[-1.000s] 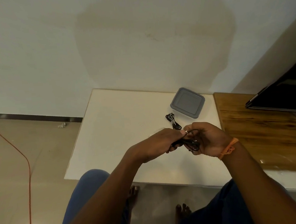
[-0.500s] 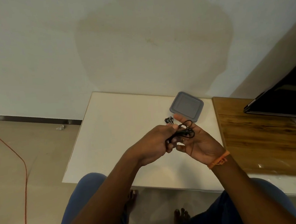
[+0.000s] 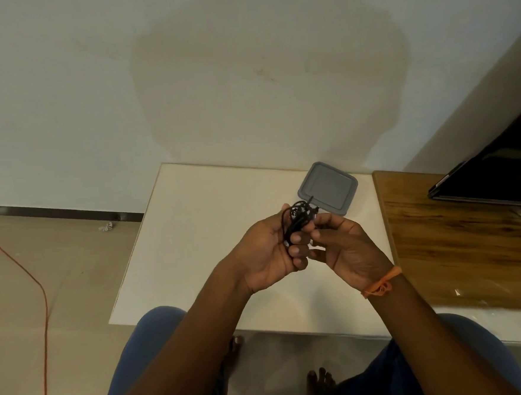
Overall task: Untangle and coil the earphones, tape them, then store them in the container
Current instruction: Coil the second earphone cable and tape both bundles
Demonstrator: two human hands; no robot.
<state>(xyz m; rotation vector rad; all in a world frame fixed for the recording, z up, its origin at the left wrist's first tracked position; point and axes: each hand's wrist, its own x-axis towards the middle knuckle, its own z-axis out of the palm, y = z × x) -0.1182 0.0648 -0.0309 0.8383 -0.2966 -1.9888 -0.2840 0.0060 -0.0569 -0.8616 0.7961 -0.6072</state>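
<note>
Above the middle of the white table (image 3: pixel 194 232), both hands are raised and meet around a black bundle of earphones (image 3: pixel 298 222). The left hand (image 3: pixel 269 252) has its fingers curled round the lower part of the bundle, with loops of cord standing up out of the top of its grip. The right hand (image 3: pixel 346 247), at 3 o'clock from the bundle, pinches the cord with curled fingertips just where it leaves the left hand. An orange thread band (image 3: pixel 382 283) sits on the right wrist. The grey container (image 3: pixel 328 188) lies on the table at 1 o'clock from the hands, near the far edge, with its lid on; whether anything is inside cannot be told. A wooden board (image 3: pixel 472 244) with a dark screen (image 3: pixel 498 174) on it lies at 3 o'clock, and an orange cable (image 3: pixel 41 293) runs over the floor at 9 o'clock. As a judgement, the work is at the untangling or coiling stage: the cord looks gathered but loose and uneven, not a tidy coil. No tape is visible anywhere, so taping seems not yet done, and storing in the container remains after that.
</note>
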